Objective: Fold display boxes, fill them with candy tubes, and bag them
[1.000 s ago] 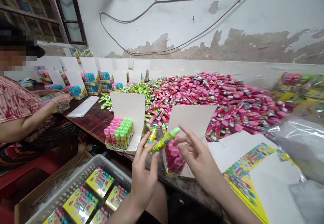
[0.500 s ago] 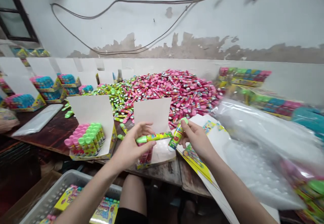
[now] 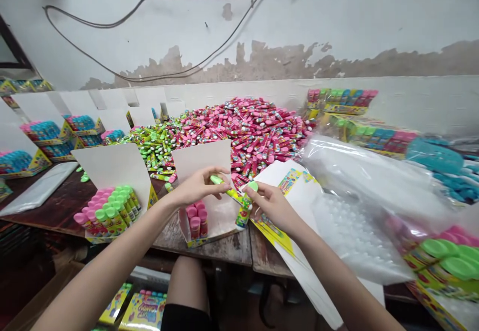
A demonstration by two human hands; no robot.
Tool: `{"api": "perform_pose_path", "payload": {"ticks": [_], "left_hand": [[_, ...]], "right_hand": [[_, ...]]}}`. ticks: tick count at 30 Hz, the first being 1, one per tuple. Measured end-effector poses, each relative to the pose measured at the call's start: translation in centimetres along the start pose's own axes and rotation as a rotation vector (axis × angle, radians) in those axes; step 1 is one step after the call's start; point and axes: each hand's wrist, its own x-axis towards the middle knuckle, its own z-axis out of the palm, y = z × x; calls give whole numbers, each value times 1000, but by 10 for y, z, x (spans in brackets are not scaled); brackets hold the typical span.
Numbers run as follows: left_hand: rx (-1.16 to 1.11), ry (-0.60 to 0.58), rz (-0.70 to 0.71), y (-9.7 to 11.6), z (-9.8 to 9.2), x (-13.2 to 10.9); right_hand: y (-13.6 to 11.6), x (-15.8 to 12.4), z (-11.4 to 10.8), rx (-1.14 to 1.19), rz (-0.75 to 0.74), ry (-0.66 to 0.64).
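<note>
My left hand (image 3: 194,188) pinches a green-capped candy tube (image 3: 235,194), which slants down to the right. Fingers of my right hand (image 3: 275,207) are closed on a second green-capped candy tube (image 3: 244,215), held almost upright with its white end down. The two tubes meet or overlap in view; whether they touch I cannot tell. Below and between my hands stands an open display box (image 3: 220,221) with a tall white back panel and several pink-capped tubes at its left side. To the left, another display box (image 3: 108,164) holds rows of pink-capped and green-capped tubes.
Behind the boxes lies a large heap of pink tubes (image 3: 258,126), with green tubes (image 3: 155,144) at its left. Flat printed cartons (image 3: 295,241) and clear plastic bags (image 3: 348,171) lie to the right. Filled boxes (image 3: 48,141) stand at far left. Packed boxes (image 3: 144,313) sit below the table.
The view has turned a little to the right. The left tube has gone from nearly level to slanting down right, and the right tube now hangs more upright. Both hands keep hold.
</note>
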Motion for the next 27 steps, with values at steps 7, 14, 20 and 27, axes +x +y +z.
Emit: {"api": "perform_pose_path", "payload": {"ticks": [7, 14, 20, 27], "left_hand": [[137, -54, 28, -4, -15, 2], [561, -178, 13, 1, -16, -9], [965, -106, -11, -14, 13, -22], [1280, -23, 124, -31, 13, -39]], "right_hand": [[8, 5, 3, -83, -12, -43], [19, 20, -3, -288, -43, -164], [17, 28, 1, -559, -214, -320], [28, 34, 17, -640, -309, -458]]}}
